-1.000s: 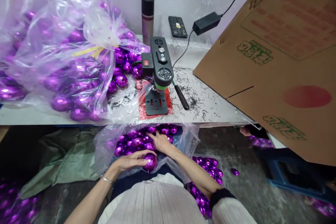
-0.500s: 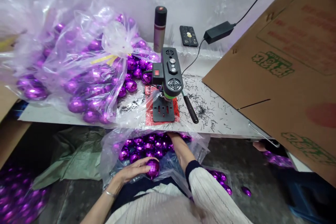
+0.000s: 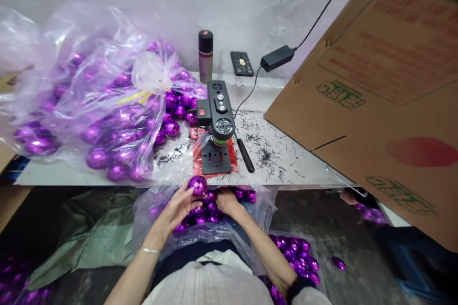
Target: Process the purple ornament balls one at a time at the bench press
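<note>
Left hand (image 3: 180, 208): half curled, we hold a ball (image 3: 197, 186)
Right hand (image 3: 229, 202): three o'clock, in our bag (image 3: 142, 214); grip, we can't tell

One head-worn camera looks forward and down past the wearer's torso (image 3: 214, 283), with the left hand (image 3: 180, 207) and right hand (image 3: 229, 201) close below. Beyond them it takes in the worktop (image 3: 295, 169) and the wall (image 3: 250, 5) behind.
</note>
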Demonstrator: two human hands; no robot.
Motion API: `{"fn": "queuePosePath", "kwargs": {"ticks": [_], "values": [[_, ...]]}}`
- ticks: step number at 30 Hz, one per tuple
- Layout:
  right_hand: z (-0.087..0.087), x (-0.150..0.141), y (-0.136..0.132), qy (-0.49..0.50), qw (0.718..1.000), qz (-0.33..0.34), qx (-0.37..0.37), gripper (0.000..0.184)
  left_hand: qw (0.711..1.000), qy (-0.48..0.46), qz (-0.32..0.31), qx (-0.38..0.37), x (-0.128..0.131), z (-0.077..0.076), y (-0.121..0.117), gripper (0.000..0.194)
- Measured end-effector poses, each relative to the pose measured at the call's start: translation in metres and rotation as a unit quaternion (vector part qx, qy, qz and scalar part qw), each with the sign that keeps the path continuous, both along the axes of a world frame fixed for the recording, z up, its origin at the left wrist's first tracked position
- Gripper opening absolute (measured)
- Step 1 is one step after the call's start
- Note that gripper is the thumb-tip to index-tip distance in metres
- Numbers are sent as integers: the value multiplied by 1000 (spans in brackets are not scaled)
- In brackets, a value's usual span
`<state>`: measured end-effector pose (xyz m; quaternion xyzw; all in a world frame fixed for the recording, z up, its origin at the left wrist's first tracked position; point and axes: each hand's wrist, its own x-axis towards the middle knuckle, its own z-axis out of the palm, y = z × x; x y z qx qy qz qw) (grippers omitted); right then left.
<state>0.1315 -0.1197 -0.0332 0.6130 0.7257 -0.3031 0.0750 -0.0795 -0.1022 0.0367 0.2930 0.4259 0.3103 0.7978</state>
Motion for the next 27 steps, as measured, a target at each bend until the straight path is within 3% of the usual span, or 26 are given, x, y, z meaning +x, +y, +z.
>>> {"fn": "queuePosePath", "kwargs": {"ticks": [5,8,11,14,17,21,27], "values": [[25,14,-25,-9,1000,-6,-28,48,992,-23,124,-9,22,14,46,36],[39,20,-35,-9,999,-12,-34,51,987,14,160,26,37,14,62,39],[49,20,-41,17,999,-18,-31,52,976,82,184,88,49,9,74,54],[53,19,-43,56,997,-38,-23,51,955,132,181,194,60,2,84,66],[51,18,-44,75,996,-54,-13,50,927,173,174,285,71,-6,93,65],[48,17,-45,86,995,-59,-11,50,877,272,170,358,81,-15,97,62],[43,24,-52,92,993,-67,18,48,789,389,106,464,74,-17,92,61]]}}
